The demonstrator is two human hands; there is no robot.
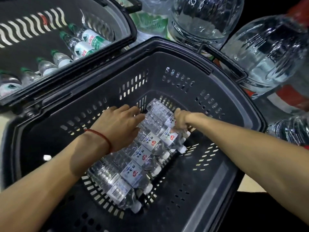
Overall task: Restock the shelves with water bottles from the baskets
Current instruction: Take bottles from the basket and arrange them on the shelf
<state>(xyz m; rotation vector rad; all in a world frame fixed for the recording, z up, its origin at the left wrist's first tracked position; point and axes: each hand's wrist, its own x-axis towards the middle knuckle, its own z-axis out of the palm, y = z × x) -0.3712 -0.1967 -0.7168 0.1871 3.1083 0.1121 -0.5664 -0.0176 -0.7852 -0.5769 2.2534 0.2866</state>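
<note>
**Q:** What are the hands doing?

**A:** The right hand has its fingers curled round the neck end of the farthest bottle. The left hand is spread flat with straight fingers, resting over the base ends of the nearest bottles beside it and gripping nothing. A thin red cord circles the left wrist.

**Q:** Where are the bottles?

**A:** A row of water bottles lies side by side on the floor of a dark grey slotted basket. They are clear with white labels, and their white caps point right. The held bottle is at the far end of that row, touching its neighbour.

**Q:** And around the basket?

**A:** A second basket sits just beyond, to the upper left, holding green-capped bottles on their sides. Large clear water jugs stand to the upper right.
</note>
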